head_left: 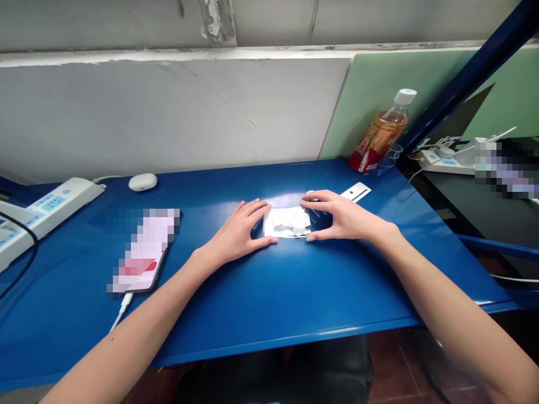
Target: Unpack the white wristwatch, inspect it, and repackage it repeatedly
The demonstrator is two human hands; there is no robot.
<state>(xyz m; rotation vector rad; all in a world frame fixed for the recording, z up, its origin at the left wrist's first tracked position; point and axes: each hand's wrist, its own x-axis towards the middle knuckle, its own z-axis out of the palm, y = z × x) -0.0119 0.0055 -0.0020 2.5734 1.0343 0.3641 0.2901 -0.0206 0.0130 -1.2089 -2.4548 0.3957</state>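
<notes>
A small clear, shiny packet lies flat on the blue table, with something white inside that glare makes hard to name. At its left end is my left hand, open, thumb at the near corner and fingers at the far corner. My right hand curves around the right end, thumb and fingers wide apart, its fingertips at or just beside the packet's edge. Behind the right hand, a white card with a dark slot pokes out. A small white piece shows partly by the right index finger.
A phone on a white charging cable lies at left. Behind it sit a white earbud case and a power strip. A drink bottle leans near the back right, beside a slanted blue post.
</notes>
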